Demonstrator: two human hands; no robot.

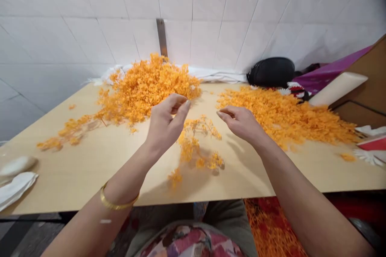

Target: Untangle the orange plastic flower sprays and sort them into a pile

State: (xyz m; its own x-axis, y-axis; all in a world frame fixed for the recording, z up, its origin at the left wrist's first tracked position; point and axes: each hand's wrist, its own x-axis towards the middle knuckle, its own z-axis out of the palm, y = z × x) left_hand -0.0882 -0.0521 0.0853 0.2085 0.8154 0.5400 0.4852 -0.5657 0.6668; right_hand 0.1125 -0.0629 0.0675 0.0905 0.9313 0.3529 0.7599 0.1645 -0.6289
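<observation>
My left hand (169, 118) is closed in a pinch, thumb against fingers, over the middle of the table. An orange artificial flower sprig (191, 146) with thin branching stems hangs below it, partly blurred, and its upper end runs behind the fingers. My right hand (239, 122) is also pinched closed, a short way to the right and apart from the left. Whatever sits between its fingertips is too small to make out. Behind my left hand rises a tall heap of orange flower sprigs (150, 84). A flatter heap of orange flowers (280, 114) spreads beyond my right hand.
The wooden table (90, 180) meets a white tiled wall. A metal strip (162, 38) leans there. A black case (271, 71), a pale roll (339, 88) and a brown board (368, 76) stand at the right. White items (18, 166) lie at the left edge.
</observation>
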